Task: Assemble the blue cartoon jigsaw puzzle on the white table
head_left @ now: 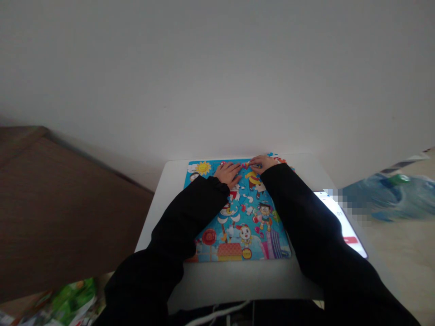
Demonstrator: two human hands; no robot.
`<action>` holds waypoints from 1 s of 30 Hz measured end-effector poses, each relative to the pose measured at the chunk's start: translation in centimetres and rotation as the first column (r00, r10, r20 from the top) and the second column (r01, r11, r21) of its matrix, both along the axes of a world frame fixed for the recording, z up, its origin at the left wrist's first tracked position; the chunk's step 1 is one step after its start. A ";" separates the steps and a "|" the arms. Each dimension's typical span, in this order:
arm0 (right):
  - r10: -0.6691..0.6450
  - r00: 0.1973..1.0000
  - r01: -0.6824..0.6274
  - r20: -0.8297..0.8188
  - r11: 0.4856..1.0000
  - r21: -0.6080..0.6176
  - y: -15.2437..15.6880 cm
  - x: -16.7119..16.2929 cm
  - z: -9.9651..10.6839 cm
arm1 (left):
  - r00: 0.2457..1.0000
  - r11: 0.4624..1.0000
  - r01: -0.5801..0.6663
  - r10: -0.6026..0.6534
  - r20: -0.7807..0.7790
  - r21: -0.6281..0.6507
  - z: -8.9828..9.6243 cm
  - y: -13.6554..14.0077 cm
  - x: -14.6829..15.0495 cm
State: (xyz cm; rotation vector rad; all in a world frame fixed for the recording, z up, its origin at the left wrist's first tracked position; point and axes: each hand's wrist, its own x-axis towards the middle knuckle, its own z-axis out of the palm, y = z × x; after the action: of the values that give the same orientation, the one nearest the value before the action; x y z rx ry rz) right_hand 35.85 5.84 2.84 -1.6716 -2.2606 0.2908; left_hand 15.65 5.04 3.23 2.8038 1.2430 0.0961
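Observation:
A blue cartoon jigsaw puzzle (246, 208), mostly filled in, lies flat on a small white table. On its upper middle my left hand (228, 174) rests palm down, the fingers stretched and apart. My right hand (261, 163) is at the puzzle's upper right edge, with thumb and fingers pinched on a small puzzle piece that they mostly cover. Just left of those fingertips shows a pink and yellow bit of the picture. Several loose pieces (279, 159) lie by the upper right corner, partly behind my right hand.
The white table (238, 280) stands against a pale wall (217, 81). A lit phone (340, 222) lies on the right beside my sleeve. Brown wooden furniture (68, 213) is at the left, with a green bag (76, 299) below it. Clear plastic bottles (397, 197) are at the far right.

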 end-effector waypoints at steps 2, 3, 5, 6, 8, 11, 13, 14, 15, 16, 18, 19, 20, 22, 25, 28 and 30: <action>0.003 1.000 -0.003 0.003 1.000 0.004 0.0 0.0 -0.1 | 1.000 1.000 -0.006 0.006 -0.011 -0.005 0.1 -0.1 0.0; 0.004 1.000 -0.004 0.001 1.000 0.007 0.0 -0.1 -0.1 | 1.000 1.000 -0.011 0.011 -0.015 -0.008 0.1 -0.1 0.0; 0.001 1.000 -0.001 -0.004 1.000 0.011 -0.1 -0.1 -0.1 | 1.000 1.000 -0.019 0.019 -0.020 -0.015 0.1 -0.1 0.1; -0.001 1.000 0.001 -0.005 1.000 0.009 -0.1 -0.1 0.0 | 1.000 1.000 -0.021 0.021 -0.022 -0.016 0.1 -0.1 0.1; -0.010 1.000 0.010 0.002 1.000 0.001 -0.2 -0.2 0.1 | 0.999 1.000 -0.022 0.021 -0.024 -0.014 0.1 0.0 0.0; -0.014 1.000 0.014 0.018 1.000 -0.016 -0.4 -0.5 0.6 | 1.000 1.000 -0.021 0.021 -0.023 -0.010 0.0 0.0 0.0; -0.019 1.000 0.020 0.025 1.000 -0.023 -0.5 -0.6 0.9 | 1.000 1.000 -0.022 0.022 -0.020 -0.011 0.0 0.0 -0.1; -0.025 0.999 0.025 0.027 0.999 -0.023 -0.6 -0.7 1.0 | 1.000 1.000 -0.023 0.022 -0.018 -0.012 0.0 0.0 -0.1; -0.032 0.999 0.033 0.028 0.999 -0.021 -0.6 -0.7 1.1 | 1.000 1.000 -0.022 0.022 -0.017 -0.014 0.0 0.0 -0.1; -0.039 0.999 0.039 0.028 0.999 -0.019 -0.7 -0.7 1.2 | 1.000 1.000 -0.021 0.021 -0.016 -0.014 0.0 0.0 -0.1; -0.043 0.999 0.043 0.028 0.999 -0.018 -0.7 -0.6 1.1 | 1.000 1.000 -0.021 0.020 -0.014 -0.015 0.1 -0.1 -0.1; -0.039 0.999 0.040 0.029 0.999 -0.020 -0.7 -0.6 1.1 | 1.000 1.000 -0.022 0.022 -0.013 -0.014 0.0 0.0 -0.1; -0.036 0.999 0.037 0.034 0.999 -0.024 -0.6 -0.5 1.0 | 1.000 1.000 -0.024 0.024 -0.012 -0.012 0.0 0.0 -0.1; -0.030 0.998 0.031 0.055 0.999 -0.028 -0.5 -0.5 0.7 | 1.000 1.000 -0.026 0.026 -0.011 -0.006 -0.2 0.0 -0.1; -0.020 0.995 0.025 0.095 0.999 -0.048 -0.5 -0.7 0.8 | 1.000 1.000 -0.018 0.018 -0.007 0.010 -0.3 0.1 -0.1; -0.061 0.995 0.065 0.078 0.997 -0.042 -0.8 -0.5 2.0 | 1.000 0.999 -0.002 0.003 -0.011 0.042 -0.3 0.1 0.1; -0.154 0.988 0.153 0.015 0.987 0.045 -1.1 0.5 3.6 | 1.000 0.998 0.005 -0.004 -0.018 0.062 -0.1 0.2 0.4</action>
State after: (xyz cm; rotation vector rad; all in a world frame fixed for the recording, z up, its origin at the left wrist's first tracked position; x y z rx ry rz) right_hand 36.35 4.74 6.40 -1.8203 -2.1198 0.1890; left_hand 16.01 5.27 3.09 2.8656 1.2591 0.1110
